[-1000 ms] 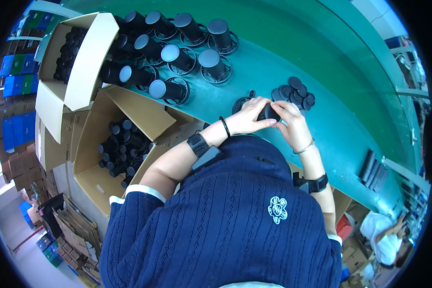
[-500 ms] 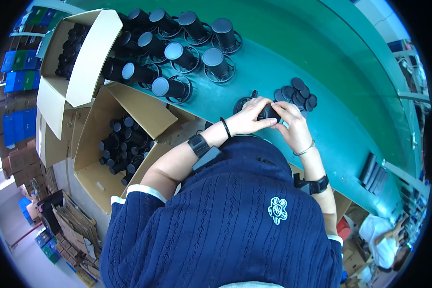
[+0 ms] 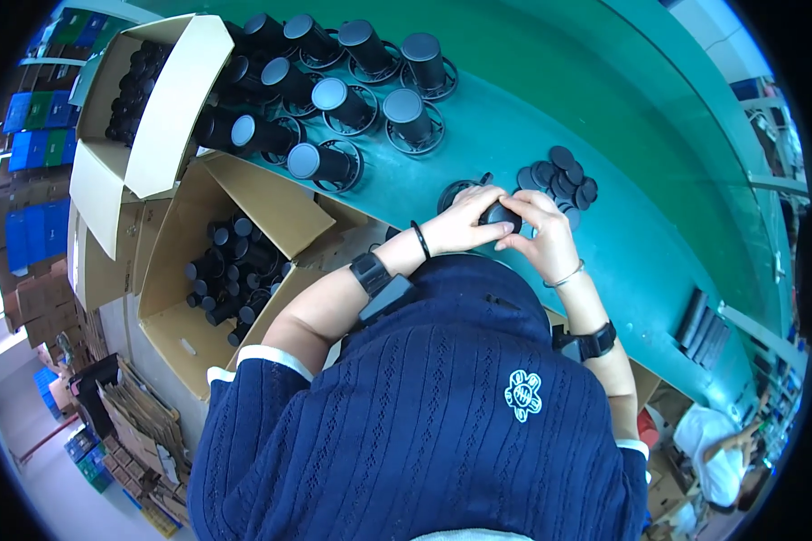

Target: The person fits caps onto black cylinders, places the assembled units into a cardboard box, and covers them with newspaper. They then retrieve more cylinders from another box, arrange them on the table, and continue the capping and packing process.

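Observation:
Both hands meet around a black cylindrical part (image 3: 500, 215) at the near edge of the green table. My left hand (image 3: 467, 219) wraps it from the left, thumb along its near side. From the right, my right hand (image 3: 543, 233) grips the same part, fingers at its far side and thumb close to the left thumb. The part's round end shows between the hands; its lower portion is hidden. A dark ring-shaped base (image 3: 453, 193) shows partly behind my left hand. Just beyond my right hand lies a loose pile of flat black discs (image 3: 564, 176).
Several black cylinders on ringed bases (image 3: 412, 117) stand at the table's far left. An open carton (image 3: 167, 316) holding black cylinders sits below them, beside another open carton (image 3: 176, 117) of black parts. Black bars (image 3: 700, 329) lie at the right; a person (image 3: 715, 451) is beyond.
The black part has tilted between my hands, so its smooth round end now shows more. My right hand has shifted slightly left.

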A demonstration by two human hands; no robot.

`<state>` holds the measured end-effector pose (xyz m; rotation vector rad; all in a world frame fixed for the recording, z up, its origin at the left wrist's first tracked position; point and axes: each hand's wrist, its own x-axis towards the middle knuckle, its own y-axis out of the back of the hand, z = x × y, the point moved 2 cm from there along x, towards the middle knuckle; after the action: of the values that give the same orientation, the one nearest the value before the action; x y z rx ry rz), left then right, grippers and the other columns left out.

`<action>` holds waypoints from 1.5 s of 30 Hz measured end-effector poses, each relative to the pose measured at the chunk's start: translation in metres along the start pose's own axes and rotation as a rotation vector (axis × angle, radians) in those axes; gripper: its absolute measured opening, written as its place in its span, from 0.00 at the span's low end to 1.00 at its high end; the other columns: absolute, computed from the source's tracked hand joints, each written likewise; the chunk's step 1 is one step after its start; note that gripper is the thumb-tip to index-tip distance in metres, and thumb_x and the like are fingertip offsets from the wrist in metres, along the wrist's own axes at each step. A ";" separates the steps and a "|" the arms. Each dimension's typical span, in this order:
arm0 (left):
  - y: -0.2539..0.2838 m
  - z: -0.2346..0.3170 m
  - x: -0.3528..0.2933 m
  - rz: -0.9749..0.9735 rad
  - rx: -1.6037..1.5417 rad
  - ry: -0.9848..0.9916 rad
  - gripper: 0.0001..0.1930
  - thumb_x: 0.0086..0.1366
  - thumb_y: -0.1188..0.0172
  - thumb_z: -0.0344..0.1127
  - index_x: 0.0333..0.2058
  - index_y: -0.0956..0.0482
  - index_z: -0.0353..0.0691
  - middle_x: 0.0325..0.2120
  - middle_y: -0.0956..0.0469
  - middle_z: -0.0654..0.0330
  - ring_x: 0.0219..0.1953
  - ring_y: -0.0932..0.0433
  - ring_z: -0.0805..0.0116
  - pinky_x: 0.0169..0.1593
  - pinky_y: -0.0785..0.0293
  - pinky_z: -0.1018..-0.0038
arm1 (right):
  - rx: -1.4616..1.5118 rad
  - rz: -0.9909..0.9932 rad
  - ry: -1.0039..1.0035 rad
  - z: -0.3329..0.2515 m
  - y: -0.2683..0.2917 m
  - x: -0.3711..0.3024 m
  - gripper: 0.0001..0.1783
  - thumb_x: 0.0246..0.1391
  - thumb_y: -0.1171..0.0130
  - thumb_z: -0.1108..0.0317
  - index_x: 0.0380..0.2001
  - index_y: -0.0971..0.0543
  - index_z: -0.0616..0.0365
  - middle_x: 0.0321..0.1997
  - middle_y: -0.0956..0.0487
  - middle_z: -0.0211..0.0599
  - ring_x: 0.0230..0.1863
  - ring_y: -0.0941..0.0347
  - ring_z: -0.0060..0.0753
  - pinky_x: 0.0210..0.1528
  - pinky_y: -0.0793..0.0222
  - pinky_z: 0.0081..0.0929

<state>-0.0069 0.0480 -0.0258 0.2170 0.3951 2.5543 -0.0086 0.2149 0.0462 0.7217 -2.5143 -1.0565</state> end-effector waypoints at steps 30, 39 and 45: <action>-0.011 0.013 -0.017 0.087 -0.058 0.072 0.45 0.50 0.31 0.41 0.62 0.49 0.39 0.48 0.31 0.51 0.53 0.32 0.58 0.57 0.39 0.62 | 1.014 -0.294 -0.476 0.035 -0.026 -0.016 0.19 0.56 0.42 0.69 0.52 0.23 0.55 0.38 0.25 0.28 0.27 0.27 0.19 0.26 0.28 0.14; -0.006 0.033 -0.032 0.175 -0.292 0.034 0.45 0.51 0.31 0.32 0.62 0.52 0.41 0.46 0.31 0.57 0.49 0.30 0.67 0.54 0.35 0.71 | 1.564 -0.235 -0.442 0.040 -0.033 -0.029 0.22 0.62 0.48 0.65 0.57 0.31 0.62 0.38 0.26 0.32 0.38 0.26 0.23 0.39 0.24 0.19; 0.004 0.060 -0.080 0.292 -1.084 0.000 0.30 0.55 0.37 0.33 0.55 0.38 0.38 0.46 0.30 0.57 0.50 0.29 0.67 0.55 0.35 0.72 | 1.510 -0.502 -0.277 0.002 -0.020 -0.024 0.23 0.60 0.47 0.68 0.58 0.32 0.63 0.42 0.26 0.38 0.42 0.24 0.31 0.44 0.25 0.23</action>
<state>0.0720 0.0162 0.0265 -0.1462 -1.0812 2.6459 0.0164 0.2178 0.0281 1.6391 -3.0984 1.0258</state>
